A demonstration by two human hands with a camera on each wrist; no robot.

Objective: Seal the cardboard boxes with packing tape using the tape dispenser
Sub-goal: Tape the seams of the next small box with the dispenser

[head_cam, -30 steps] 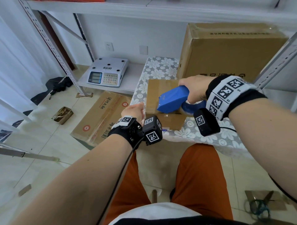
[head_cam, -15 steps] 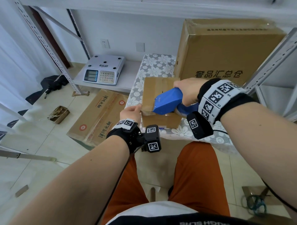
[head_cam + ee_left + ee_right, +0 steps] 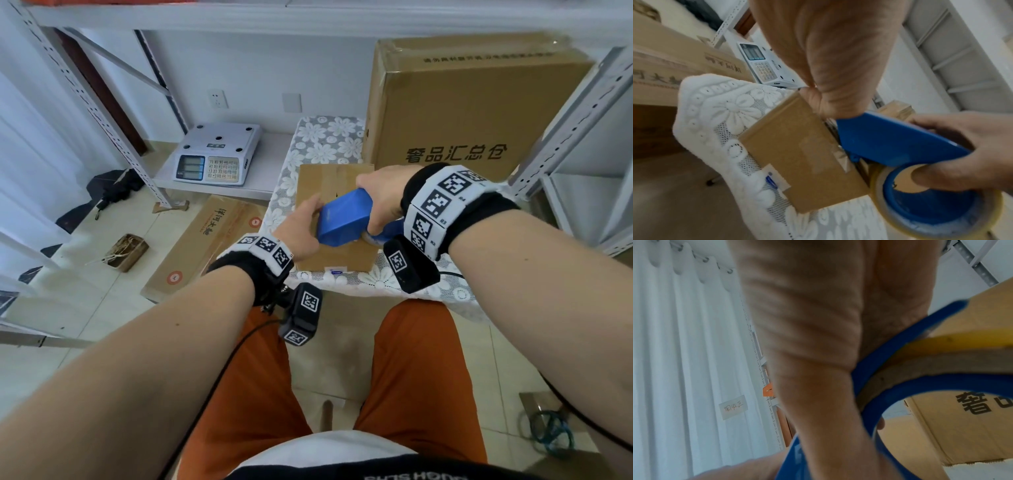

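Observation:
A small cardboard box point(image 3: 329, 178) sits on a table with a lace cloth point(image 3: 325, 140). My right hand point(image 3: 375, 200) grips the blue tape dispenser point(image 3: 346, 219) and holds its head at the box's near top edge. The left wrist view shows the dispenser point(image 3: 890, 142) with its tape roll point(image 3: 937, 206), and clear tape point(image 3: 841, 156) running onto the box's front face point(image 3: 797, 154). My left hand point(image 3: 306, 222) lies on the box top just left of the dispenser. It presses down there, and its fingertips are hidden.
A large printed carton point(image 3: 472, 113) stands right behind the small box. A weighing scale point(image 3: 215, 154) sits on a low shelf to the left. A flat carton point(image 3: 205, 240) lies on the floor, and metal rack posts point(image 3: 565, 116) stand at the right.
My left hand has left the box's left edge and now lies on its top beside the dispenser. The dispenser has come toward me, to the box's near edge.

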